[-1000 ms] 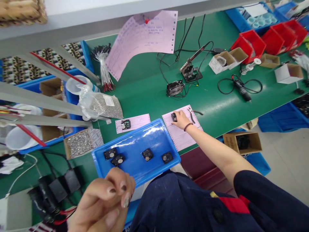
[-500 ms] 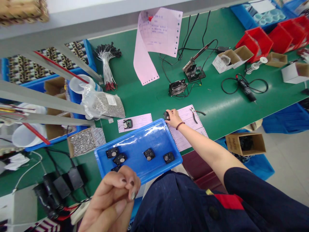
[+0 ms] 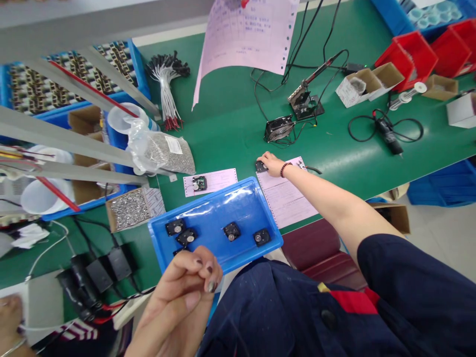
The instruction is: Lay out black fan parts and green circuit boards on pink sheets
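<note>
My right hand (image 3: pixel 272 164) reaches over the bench just past the tray's upper right corner. Its fingers are closed on a small black square module (image 3: pixel 261 167) at the top of a pink printed sheet (image 3: pixel 293 208). Behind my right wrist, pliers (image 3: pixel 314 169) are mostly hidden. My left hand (image 3: pixel 189 287) is raised over the tray's near left part, fingers curled in and nothing visible in them. Several similar black modules (image 3: pixel 231 231) with round metal parts lie in the blue tray (image 3: pixel 208 203); my left hand partly covers one.
A module with an exposed circuit board (image 3: pixel 200 183) lies on a pink strip. A soldering iron in its stand (image 3: pixel 307 101), a small fan (image 3: pixel 278 129) and a corded tool (image 3: pixel 388 136) stand behind. Left are a bag of metal parts (image 3: pixel 167 153) and another person's hand (image 3: pixel 9 317).
The view has shifted slightly. My right hand keeps hold of the black module, and my forearm now covers more of the pliers. Another person's hand has come into view at lower left.
</note>
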Tool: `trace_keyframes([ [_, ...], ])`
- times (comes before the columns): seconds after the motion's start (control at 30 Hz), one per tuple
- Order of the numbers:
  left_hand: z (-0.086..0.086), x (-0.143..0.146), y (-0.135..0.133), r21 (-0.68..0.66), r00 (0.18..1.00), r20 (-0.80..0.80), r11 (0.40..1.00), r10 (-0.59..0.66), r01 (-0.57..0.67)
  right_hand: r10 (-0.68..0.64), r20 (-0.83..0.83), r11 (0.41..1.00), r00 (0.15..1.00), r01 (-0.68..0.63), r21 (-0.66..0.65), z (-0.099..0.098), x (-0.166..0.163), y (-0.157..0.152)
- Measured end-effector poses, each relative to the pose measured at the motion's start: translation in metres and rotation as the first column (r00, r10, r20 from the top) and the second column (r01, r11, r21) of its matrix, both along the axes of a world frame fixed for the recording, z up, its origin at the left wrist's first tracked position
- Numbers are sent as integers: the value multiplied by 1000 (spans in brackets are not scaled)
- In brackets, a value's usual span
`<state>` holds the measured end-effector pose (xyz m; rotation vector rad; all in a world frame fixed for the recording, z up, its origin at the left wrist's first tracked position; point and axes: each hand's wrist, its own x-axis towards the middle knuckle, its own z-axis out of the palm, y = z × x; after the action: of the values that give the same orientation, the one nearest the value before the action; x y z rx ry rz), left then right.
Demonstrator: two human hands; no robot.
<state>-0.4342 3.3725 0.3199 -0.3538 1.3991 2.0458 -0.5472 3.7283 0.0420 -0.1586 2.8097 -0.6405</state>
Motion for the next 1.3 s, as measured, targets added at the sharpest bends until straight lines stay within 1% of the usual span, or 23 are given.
trace_keyframes([
  [0.13, 1, 1, 0, 13, 1000, 8, 1000, 20, -20, 27, 23, 1000, 999, -27, -2, -1, 7, -8],
  [0.17, 2, 1, -1, 15, 1000, 6, 1000, 21, -21, 20, 7, 1000, 1000, -20, -10, 1, 9, -10],
  [0.23, -2, 1, -3, -9, 999, -25, 1000, 20, -20, -42, -87, 997, 995, 36, -62, 6, 16, -9],
  [0.3, -14, -3, -8, -105, 994, -110, 994, -7, -5, -147, -207, 984, 967, 121, -131, 12, 26, -5],
  [0.37, -39, -11, -14, -284, 971, -219, 958, -99, 34, -257, -293, 961, 921, 212, -176, 18, 42, 0],
  [0.4, -57, -16, -17, -392, 950, -260, 918, -171, 58, -320, -326, 944, 890, 267, -196, 21, 54, 3],
  [0.43, -77, -21, -21, -507, 926, -273, 857, -259, 91, -388, -351, 918, 852, 327, -222, 22, 67, 4],
  [0.5, -120, -29, -28, -685, 881, -243, 715, -406, 141, -557, -392, 828, 732, 458, -322, 23, 99, 3],
  [0.57, -159, -30, -32, -822, 831, -128, 526, -541, 216, -684, -368, 726, 630, 543, -421, 21, 136, -4],
  [0.6, -175, -28, -33, -869, 808, -74, 435, -585, 235, -720, -340, 689, 605, 568, -450, 20, 155, -11],
  [0.63, -189, -25, -32, -901, 764, -29, 348, -644, 259, -744, -306, 661, 594, 586, -469, 19, 174, -19],
  [0.7, -207, -16, -28, -943, 674, 52, 185, -737, 275, -762, -235, 630, 604, 606, -486, 16, 209, -38],
  [0.77, -219, -8, -19, -962, 577, 106, 64, -810, 265, -754, -163, 623, 636, 613, -486, 16, 236, -57],
  [0.83, -228, -5, -10, -973, 503, 134, -18, -854, 228, -746, -114, 618, 656, 617, -487, 18, 253, -74],
  [0.9, -235, -6, -2, -983, 457, 140, -66, -878, 174, -739, -92, 613, 667, 611, -500, 25, 261, -88],
  [0.97, -240, -10, 1, -987, 436, 132, -78, -890, 139, -724, -84, 614, 685, 584, -531, 36, 260, -100],
  [1.0, -241, -12, 1, -989, 431, 118, -65, -895, 135, -712, -79, 614, 698, 563, -553, 43, 257, -106],
  [1.03, -241, -14, 0, -990, 427, 96, -40, -899, 139, -696, -68, 611, 715, 540, -578, 49, 253, -113],
  [1.07, -239, -15, -2, -989, 424, 65, -3, -903, 146, -678, -48, 604, 734, 519, -605, 56, 248, -120],
  [1.13, -233, -14, -8, -984, 410, -28, 99, -912, 152, -630, 33, 571, 776, 491, -658, 66, 238, -136],
  [1.17, -228, -12, -12, -977, 395, -86, 156, -914, 147, -597, 98, 541, 796, 490, -683, 70, 233, -145],
  [1.23, -217, -5, -19, -957, 354, -196, 257, -914, 133, -519, 250, 459, 818, 513, -726, 73, 225, -165],
  [1.3, -206, 5, -23, -940, 310, -268, 319, -912, 124, -414, 390, 385, 823, 546, -744, 73, 220, -184],
])
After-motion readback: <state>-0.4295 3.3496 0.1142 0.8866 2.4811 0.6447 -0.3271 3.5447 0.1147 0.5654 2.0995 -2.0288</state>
